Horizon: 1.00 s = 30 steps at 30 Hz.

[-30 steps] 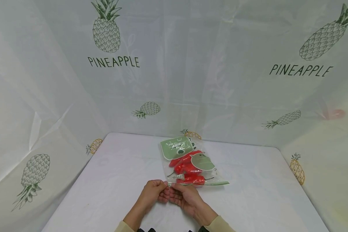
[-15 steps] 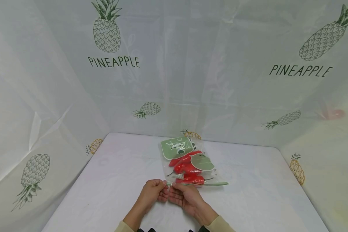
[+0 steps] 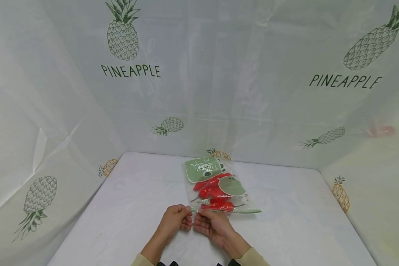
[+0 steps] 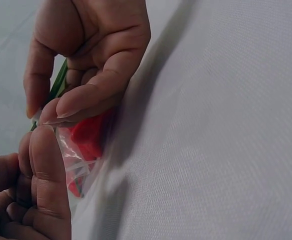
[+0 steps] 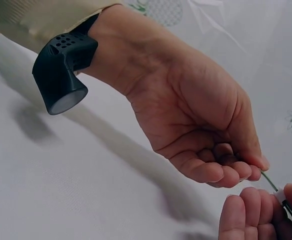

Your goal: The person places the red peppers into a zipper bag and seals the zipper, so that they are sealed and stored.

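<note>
A clear zip bag with green printed patches lies flat on the table, its green zip strip toward me. Several glossy red peppers with thin dark stems are inside. My left hand pinches the strip's left end between thumb and curled fingers. Just right of it, my right hand pinches the strip at a small white slider, which shows by the thumb in the right wrist view. In the left wrist view, the fingertips of both hands almost meet, and part of the bag is hidden behind them.
The white table extends on both sides of the bag. A pale curtain printed with pineapples hangs behind it and along both sides. A blurred red shape shows through the curtain at right. A black wrist camera sits on the left wrist.
The gap between the two hands has widened slightly: the left hand has shifted a little left, the right thumb a little right along the strip. The bag has barely moved.
</note>
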Tool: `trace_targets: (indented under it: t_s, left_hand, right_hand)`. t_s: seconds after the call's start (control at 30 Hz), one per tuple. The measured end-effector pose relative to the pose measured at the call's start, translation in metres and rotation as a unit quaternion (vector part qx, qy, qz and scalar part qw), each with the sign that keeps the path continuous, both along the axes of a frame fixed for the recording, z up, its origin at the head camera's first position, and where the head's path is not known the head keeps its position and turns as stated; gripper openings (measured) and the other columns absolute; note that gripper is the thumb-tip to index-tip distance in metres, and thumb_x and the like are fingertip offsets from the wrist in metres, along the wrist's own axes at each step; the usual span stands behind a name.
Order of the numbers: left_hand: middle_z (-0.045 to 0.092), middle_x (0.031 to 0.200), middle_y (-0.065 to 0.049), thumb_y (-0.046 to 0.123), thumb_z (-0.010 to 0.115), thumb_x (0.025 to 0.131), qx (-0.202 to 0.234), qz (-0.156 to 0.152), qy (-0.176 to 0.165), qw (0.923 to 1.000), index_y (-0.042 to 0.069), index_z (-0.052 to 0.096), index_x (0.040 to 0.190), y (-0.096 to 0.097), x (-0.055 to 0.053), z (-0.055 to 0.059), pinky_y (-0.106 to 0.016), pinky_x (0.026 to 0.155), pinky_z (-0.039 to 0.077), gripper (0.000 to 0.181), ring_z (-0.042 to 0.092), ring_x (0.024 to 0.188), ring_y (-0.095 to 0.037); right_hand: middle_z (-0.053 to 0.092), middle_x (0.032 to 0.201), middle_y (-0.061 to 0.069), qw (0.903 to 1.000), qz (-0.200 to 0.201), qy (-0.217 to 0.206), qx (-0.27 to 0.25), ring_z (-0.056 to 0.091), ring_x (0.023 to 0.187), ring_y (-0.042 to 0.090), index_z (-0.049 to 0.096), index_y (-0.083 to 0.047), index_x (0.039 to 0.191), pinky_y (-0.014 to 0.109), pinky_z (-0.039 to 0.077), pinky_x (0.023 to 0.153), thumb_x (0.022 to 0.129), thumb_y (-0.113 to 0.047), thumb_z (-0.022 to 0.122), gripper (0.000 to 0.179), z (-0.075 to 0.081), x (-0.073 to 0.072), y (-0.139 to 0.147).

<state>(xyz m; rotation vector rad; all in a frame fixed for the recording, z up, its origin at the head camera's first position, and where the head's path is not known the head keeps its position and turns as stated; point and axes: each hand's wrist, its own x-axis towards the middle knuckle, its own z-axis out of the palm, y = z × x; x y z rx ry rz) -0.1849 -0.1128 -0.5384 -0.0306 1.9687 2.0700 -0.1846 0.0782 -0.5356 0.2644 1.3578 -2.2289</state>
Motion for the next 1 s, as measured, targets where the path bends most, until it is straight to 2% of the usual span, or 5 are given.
trace_targets:
  t_s: [0.57, 1.0]
  left_hand:
    - [0.067, 0.075, 0.0, 0.019, 0.056, 0.111, 0.009, -0.003, 0.002, 1.0, -0.005, 0.065, 0.095, -0.0007, 0.0001, 0.0002, -0.024, 0.061, 0.062, 0.031, 0.07, 0.066, -0.01]
    - [0.067, 0.074, -0.001, 0.021, 0.056, 0.111, 0.003, 0.002, 0.005, 1.0, -0.007, 0.065, 0.095, -0.0019, 0.0002, 0.0028, -0.024, 0.059, 0.062, 0.033, 0.07, 0.065, -0.011]
  right_hand:
    - [0.077, 0.088, 0.004, 1.0, -0.002, -0.006, -0.001, 0.077, 0.084, 0.014, 0.074, -0.004, 0.1, 0.035, 0.067, 0.085, 0.103, -0.019, 0.067, 0.016, 0.001, 0.0002, -0.0014]
    - [0.079, 0.094, 0.007, 1.0, 0.004, -0.004, -0.007, 0.079, 0.09, 0.019, 0.072, -0.001, 0.107, 0.042, 0.065, 0.091, 0.104, -0.021, 0.066, 0.021, 0.0014, -0.0006, 0.0029]
